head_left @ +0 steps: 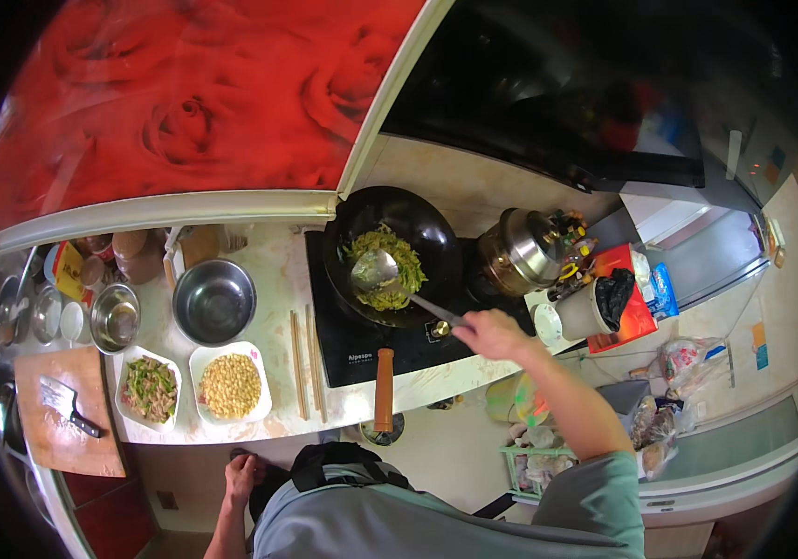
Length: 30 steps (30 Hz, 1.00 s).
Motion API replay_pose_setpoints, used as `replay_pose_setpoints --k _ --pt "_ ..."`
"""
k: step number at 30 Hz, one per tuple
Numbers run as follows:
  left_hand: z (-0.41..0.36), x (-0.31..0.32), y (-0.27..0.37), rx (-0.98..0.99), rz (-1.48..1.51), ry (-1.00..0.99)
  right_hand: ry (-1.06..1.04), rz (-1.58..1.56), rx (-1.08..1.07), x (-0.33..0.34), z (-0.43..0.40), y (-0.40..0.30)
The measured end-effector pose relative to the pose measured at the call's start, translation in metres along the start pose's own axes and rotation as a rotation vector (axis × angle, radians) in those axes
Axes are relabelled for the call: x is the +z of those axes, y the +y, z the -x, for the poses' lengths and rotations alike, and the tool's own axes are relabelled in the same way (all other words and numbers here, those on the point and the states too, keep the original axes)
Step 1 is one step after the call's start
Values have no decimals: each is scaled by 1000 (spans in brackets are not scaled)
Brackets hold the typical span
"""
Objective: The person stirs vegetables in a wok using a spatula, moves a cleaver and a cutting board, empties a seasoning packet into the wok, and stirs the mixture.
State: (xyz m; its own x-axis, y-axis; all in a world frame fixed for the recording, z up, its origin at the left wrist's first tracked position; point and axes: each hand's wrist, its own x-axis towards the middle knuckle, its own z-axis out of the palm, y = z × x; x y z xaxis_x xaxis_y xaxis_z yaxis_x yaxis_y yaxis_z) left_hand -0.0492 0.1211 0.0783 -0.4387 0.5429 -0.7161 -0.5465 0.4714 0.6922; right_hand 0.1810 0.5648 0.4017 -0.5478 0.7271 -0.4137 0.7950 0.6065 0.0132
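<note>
My right hand (493, 335) is closed on the handle of a metal ladle (374, 271), whose bowl rests in shredded green food (399, 262) inside a black wok (434, 230). The wok sits on a black gas cooktop (353, 342), its wooden handle (384, 391) pointing towards me. My left hand (242, 475) hangs low beside my body, below the counter edge, fingers curled; whether it holds anything is hard to tell. Two white dishes stand left of the cooktop, one with yellow kernels or beans (230, 386), the other with sliced meat and green peppers (151, 390).
Chopsticks (299, 363) lie left of the cooktop. A metal bowl (214, 302) stands behind the dishes; a cleaver (70, 407) lies on a wooden board (35, 447). A lidded steel pot (521, 251) is right of the wok. Red cabinets (182, 105) and a dark range hood (546, 105) overhang.
</note>
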Motion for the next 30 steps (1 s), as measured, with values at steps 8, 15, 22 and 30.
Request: replay_pose_setpoints --k 8,15,22,30 --pt "7 1 -6 -35 -43 67 153 314 -259 26 -49 106" --pt "5 -9 -51 -60 -87 142 276 236 -383 13 -66 85" --pt "7 -3 -50 -86 -73 175 262 379 -311 -9 -82 107" --pt "12 -21 -60 -113 -111 202 311 438 -299 -31 -86 140"
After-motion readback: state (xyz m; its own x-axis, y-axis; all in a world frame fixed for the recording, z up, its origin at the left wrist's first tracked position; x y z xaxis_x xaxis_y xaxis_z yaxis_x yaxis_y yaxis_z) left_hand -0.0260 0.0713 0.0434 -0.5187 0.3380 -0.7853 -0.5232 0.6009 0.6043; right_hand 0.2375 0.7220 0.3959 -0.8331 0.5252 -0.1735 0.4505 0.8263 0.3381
